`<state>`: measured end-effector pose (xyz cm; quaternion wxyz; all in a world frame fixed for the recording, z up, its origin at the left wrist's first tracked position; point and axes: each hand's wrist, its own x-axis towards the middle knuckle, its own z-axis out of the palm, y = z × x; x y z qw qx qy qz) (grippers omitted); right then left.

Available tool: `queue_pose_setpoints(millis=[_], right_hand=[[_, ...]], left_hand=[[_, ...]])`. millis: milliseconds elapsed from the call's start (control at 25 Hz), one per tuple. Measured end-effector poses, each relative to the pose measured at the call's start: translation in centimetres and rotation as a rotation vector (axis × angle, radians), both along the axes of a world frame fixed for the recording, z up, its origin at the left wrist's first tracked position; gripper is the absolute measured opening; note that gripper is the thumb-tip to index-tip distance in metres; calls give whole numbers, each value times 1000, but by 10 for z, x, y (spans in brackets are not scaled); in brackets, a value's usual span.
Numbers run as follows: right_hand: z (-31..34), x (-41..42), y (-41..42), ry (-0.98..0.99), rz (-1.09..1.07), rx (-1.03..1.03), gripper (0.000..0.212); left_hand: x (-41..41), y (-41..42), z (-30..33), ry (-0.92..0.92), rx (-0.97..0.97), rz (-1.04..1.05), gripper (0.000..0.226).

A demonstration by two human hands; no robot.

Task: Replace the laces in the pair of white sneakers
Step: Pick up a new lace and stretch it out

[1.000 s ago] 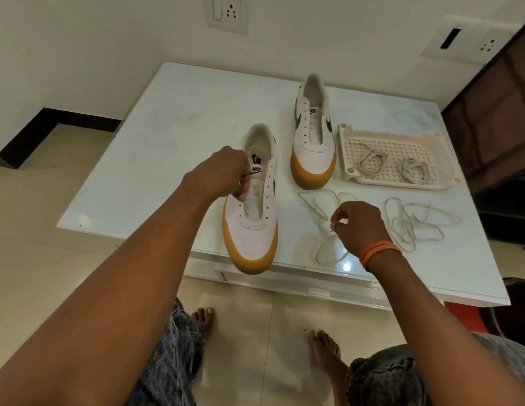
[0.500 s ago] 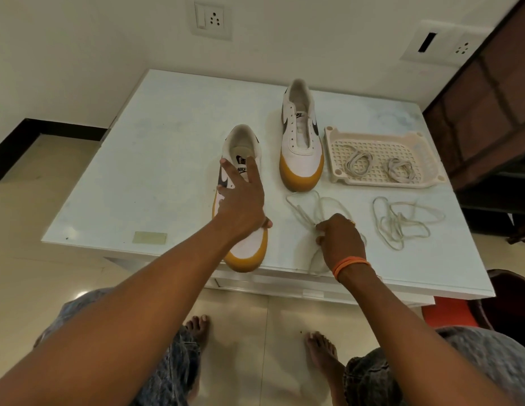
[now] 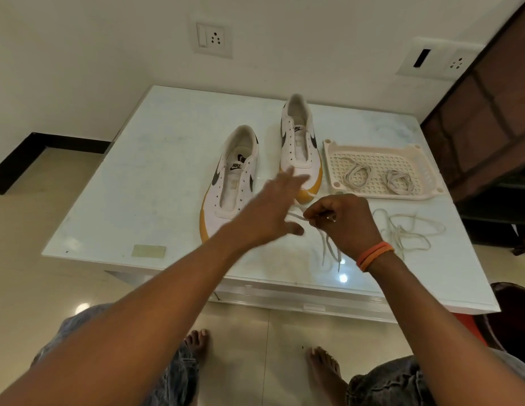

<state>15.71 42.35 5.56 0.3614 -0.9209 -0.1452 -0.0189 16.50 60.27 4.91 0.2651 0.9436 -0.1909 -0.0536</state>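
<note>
Two white sneakers with tan soles stand unlaced on the white table (image 3: 132,183): the near sneaker (image 3: 230,183) at the middle and the far sneaker (image 3: 299,145) behind it to the right. My right hand (image 3: 343,224) pinches a white lace (image 3: 328,247) that trails down toward the table's front edge. My left hand (image 3: 273,212), blurred and with fingers spread, hovers between the near sneaker's toe and the right hand, holding nothing. A second loose lace (image 3: 407,230) lies to the right.
A cream perforated tray (image 3: 425,174) at the back right holds two bundled laces (image 3: 356,174) (image 3: 399,180). A small yellowish sticker (image 3: 148,250) is at the table's front left. A dark wooden cabinet (image 3: 489,118) stands to the right. My bare feet are on the tiled floor below.
My left hand left the near sneaker and swung right toward the right hand, fingers spread. My right hand lifted the lace off the table.
</note>
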Motion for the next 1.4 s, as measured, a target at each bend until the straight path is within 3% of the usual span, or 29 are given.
queue_pose_setpoints(millis=[120, 200, 320, 520, 800, 1000, 1040, 1160, 1240, 1320, 1400], right_hand=[[11, 3, -4, -2, 3, 64, 18], [14, 6, -9, -32, -30, 33, 16], [20, 13, -21, -55, -162, 53, 22], [26, 22, -43, 58, -397, 275, 27], [21, 26, -61, 98, -465, -131, 27], [20, 27, -58, 159, -455, -159, 18], [19, 27, -57, 188, -445, -162, 17], [20, 27, -56, 192, -451, -149, 17], [30, 22, -46, 249, -365, 109, 16], [44, 13, -30, 364, -184, 428, 14], [51, 7, -19, 385, 1, 570, 12]], left_hand=[[-4, -17, -1, -58, -98, -50, 31], [4, -12, -3, -95, -134, 31, 18], [14, 0, -6, -134, -66, 63, 17], [17, 9, -2, -69, -20, 129, 13], [22, 12, -3, 32, -119, 196, 24], [27, 15, -3, -109, -64, 226, 34], [26, 15, 2, -109, -127, 245, 32], [24, 11, 13, 114, -472, 334, 17], [20, 6, 13, 133, -479, 288, 10], [14, -3, 8, 152, -400, 183, 38], [8, -13, 5, 203, -433, 113, 89]])
